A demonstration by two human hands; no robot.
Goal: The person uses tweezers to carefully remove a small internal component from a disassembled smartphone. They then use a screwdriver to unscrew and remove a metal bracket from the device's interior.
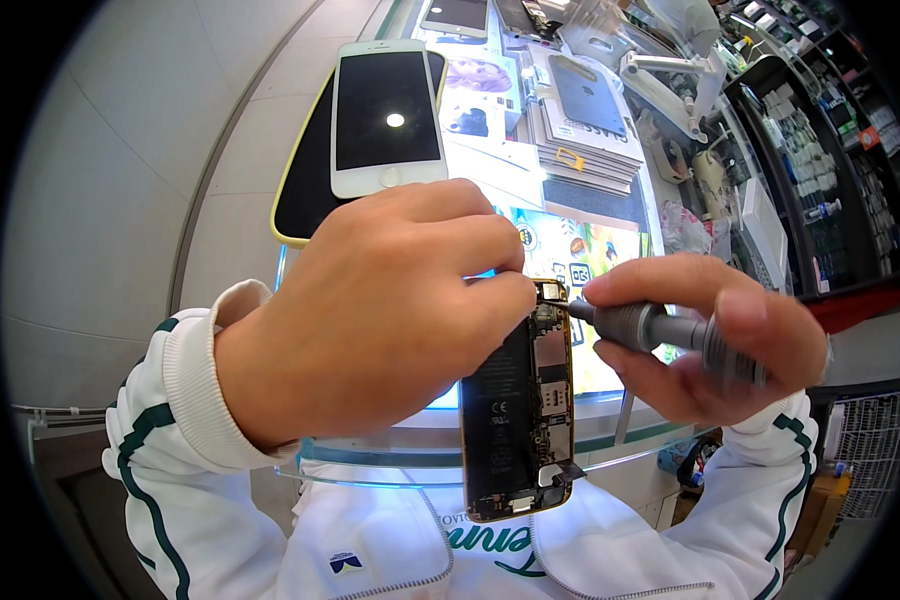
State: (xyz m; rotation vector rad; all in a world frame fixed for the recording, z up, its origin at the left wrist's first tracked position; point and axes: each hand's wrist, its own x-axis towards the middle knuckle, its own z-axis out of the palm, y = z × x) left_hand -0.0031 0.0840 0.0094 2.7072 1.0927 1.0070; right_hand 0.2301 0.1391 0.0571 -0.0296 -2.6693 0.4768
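An opened smartphone (pixel 555 395) stands upright in front of my chest, its black battery (pixel 502 425), circuit board and metal shields bare. My left hand (pixel 380 310) is closed with curled fingers at the phone's upper left edge and grips it there; the fingertips are hidden behind the knuckles. In my right hand (pixel 710 330) is a small grey screwdriver (pixel 635 325), held between thumb and fingers. Its thin tip reaches the phone's upper right corner, near the top of the board. Whether a screw sits under the tip is too small to tell.
Beyond my left hand a white-framed phone (pixel 387 110) lies on a larger dark phone in a yellow case (pixel 295 200). Stacked boxes (pixel 585 145) stand on the lit glass counter (pixel 370 447). To the right are a white jointed arm (pixel 680 75) and a black rack (pixel 820 150) of packets.
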